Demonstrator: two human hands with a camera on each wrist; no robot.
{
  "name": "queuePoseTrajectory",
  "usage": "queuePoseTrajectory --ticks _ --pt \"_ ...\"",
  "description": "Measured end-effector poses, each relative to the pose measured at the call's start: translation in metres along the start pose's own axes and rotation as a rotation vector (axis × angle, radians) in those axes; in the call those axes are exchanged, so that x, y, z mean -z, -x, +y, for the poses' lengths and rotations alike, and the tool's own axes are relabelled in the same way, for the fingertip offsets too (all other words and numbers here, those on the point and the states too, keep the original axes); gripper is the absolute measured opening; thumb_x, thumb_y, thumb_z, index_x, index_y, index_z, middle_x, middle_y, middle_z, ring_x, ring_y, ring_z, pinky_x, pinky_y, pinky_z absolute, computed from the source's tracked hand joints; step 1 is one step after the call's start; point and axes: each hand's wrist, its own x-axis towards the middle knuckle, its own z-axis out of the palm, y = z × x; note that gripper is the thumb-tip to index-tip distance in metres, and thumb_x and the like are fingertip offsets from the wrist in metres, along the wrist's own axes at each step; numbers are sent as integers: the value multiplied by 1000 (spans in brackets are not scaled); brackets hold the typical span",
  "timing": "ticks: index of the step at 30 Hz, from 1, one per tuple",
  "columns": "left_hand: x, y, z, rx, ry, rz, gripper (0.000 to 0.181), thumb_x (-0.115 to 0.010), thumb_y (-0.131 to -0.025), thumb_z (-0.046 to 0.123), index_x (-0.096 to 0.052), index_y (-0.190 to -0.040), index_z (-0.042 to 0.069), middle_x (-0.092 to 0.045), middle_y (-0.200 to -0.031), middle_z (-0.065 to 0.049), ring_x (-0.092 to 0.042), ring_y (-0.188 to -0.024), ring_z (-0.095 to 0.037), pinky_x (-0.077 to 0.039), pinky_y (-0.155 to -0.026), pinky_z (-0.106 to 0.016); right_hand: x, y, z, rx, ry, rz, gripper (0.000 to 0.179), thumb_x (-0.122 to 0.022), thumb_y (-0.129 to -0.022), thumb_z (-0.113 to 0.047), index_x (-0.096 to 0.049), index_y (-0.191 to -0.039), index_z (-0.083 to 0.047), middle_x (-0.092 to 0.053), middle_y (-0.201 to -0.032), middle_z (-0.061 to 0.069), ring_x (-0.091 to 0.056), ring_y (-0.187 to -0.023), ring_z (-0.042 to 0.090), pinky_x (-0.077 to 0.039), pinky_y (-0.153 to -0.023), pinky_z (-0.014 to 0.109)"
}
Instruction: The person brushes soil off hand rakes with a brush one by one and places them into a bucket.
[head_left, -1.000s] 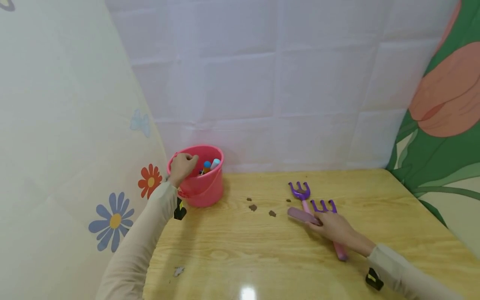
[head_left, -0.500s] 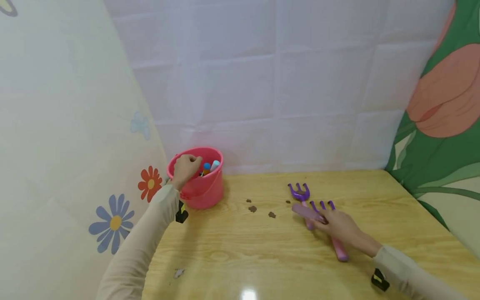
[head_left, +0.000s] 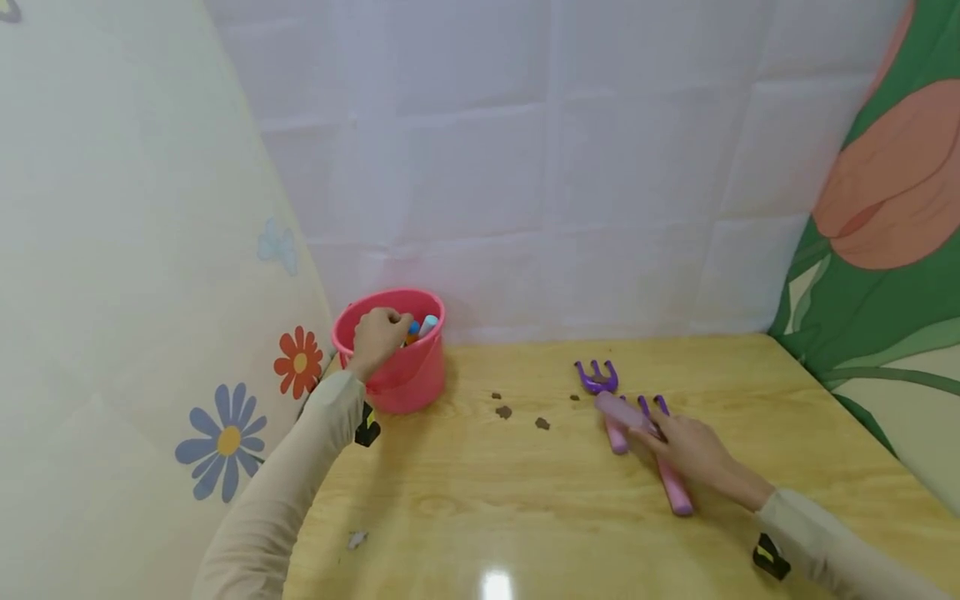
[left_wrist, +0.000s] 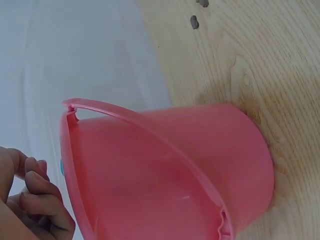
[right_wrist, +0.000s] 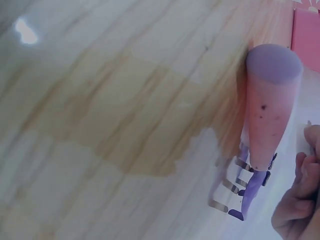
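My left hand [head_left: 378, 337] hovers over the pink bucket [head_left: 408, 379], fingers curled; I see nothing in them in the left wrist view. Inside the bucket stand a light-blue cylinder [head_left: 428, 325] and an orange item with a blue top, partly hidden by the hand. My right hand [head_left: 693, 450] grips a tool by its pink handle [head_left: 624, 411]; the tool's other end is hidden behind the hand. Under and beside it lie two purple-tined hand forks, one fork [head_left: 597, 383] farther away, the other fork [head_left: 675, 490] nearer, its handle [right_wrist: 272, 105] large in the right wrist view.
Several dark brown clumps [head_left: 503, 412] lie on the wooden table [head_left: 465, 492] between bucket and forks. A small greyish patch [head_left: 357, 539] is near the front left. A white sheet [head_left: 480, 167] hangs behind; flower-patterned panels [head_left: 225, 437] stand at both sides.
My left hand has moved slightly right over the bucket. My right hand has shifted a little right, and the held handle has moved up and right, now crossing the farther fork's handle.
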Motion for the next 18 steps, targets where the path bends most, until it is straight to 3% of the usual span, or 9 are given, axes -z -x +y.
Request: queuePoseTrajectory --ticks 2,4,10,14,18 --pt "1 0 1 -5 -6 17 40 -53 -94 25 -41 -60 10 -34 -52 0 -33 -45 -15 -23 -43 -26 1 -2 1 3 11 7 54 -64 -96 -37 -60 -125 9 -45 -59 -2 -47 -53 14 -44 -49 38" --pt "1 1 2 -13 -16 26 40 -53 -94 25 -41 -60 10 -35 -52 0 -33 -45 -15 -23 -44 -26 3 -3 1 -6 18 2 55 -63 -97 -37 -59 -127 9 -47 -60 -2 -47 -55 14 -44 -51 38" --pt "-2 3 2 -19 -21 44 37 -53 -94 22 -42 -61 9 -35 -53 0 -34 -46 -16 -24 -44 -26 4 -1 2 -51 18 -1 41 -58 -100 -37 -65 -106 3 -47 -63 -2 -44 -55 13 -39 -50 33" --pt "-4 6 4 -22 -25 46 34 -54 -92 20 -43 -62 10 -35 -54 1 -33 -47 -15 -25 -44 -26 5 2 3 -70 25 14 34 -58 -100 -37 -60 -88 -5 -41 -60 -2 -40 -52 13 -33 -47 31" --pt "-7 7 6 -36 -44 71 33 -56 -91 21 -45 -62 9 -37 -54 0 -34 -49 -16 -28 -46 -28 5 3 5 -95 56 19 38 -59 -99 -39 -60 -86 -4 -43 -61 0 -41 -52 15 -33 -47 32"
